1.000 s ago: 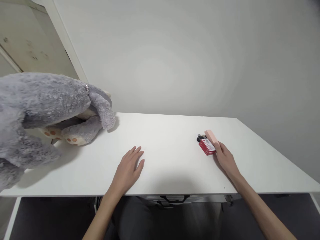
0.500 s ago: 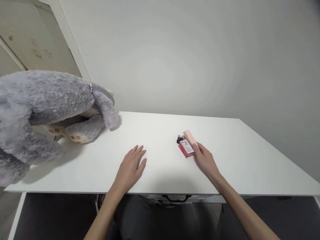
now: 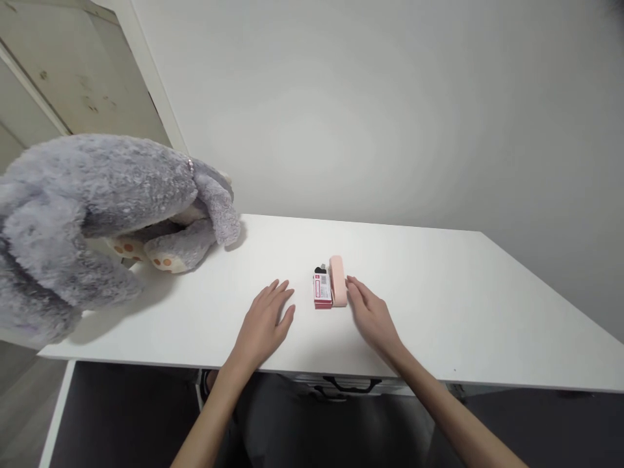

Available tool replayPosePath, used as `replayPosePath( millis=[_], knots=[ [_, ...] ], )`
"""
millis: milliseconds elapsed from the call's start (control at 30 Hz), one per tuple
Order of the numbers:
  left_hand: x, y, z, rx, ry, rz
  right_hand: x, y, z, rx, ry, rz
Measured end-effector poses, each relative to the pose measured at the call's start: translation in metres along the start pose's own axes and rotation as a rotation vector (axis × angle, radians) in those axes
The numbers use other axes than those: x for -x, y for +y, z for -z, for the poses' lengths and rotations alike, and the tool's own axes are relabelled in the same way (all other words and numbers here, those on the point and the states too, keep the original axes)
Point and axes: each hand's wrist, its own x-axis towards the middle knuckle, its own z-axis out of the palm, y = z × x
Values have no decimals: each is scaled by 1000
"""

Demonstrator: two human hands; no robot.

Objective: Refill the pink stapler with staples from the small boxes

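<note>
White table [image 3: 439,292] under pink stapler [image 3: 338,283]. Grey plush toy [image 3: 121,188] well left of stapler. Left hand [image 3: 263,325], left of stapler: palm down, fingers loosely spread, empty. Right hand [image 3: 373,318], just right of stapler: unclenched, grasping nothing, contact unclear. Red-white box [image 3: 322,290] just left of stapler.

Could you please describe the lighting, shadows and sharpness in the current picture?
In the head view, the wall is brightest near the middle and dims rightward; soft shadows lie on the table beside the plush toy and between the left hand and right hand; print on the box is unreadable.
</note>
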Motion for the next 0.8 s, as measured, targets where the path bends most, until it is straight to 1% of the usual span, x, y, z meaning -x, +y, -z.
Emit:
replayPosePath(
  millis=[100, 233, 367, 500, 633, 800],
  knots=[
    [0, 2, 2, 30, -10, 14, -15, 5, 9, -20, 17, 36],
    [0, 5, 6, 114, -12, 36, -50, 12, 17, 2, 10, 101],
    [-1, 8, 9, 192, -75, 56, -87, 14, 11, 45, -10, 164],
    [-10, 13, 6, 238, -133, 55, -114, 12, 2, 49, -19, 201],
    [-26, 18, -1, 281, -158, 41, -126, 15, -1, 20, -21, 207],
    [-46, 22, -9, 319, -169, 42, -128, 19, -1, -11, -39, 218]
  ],
)
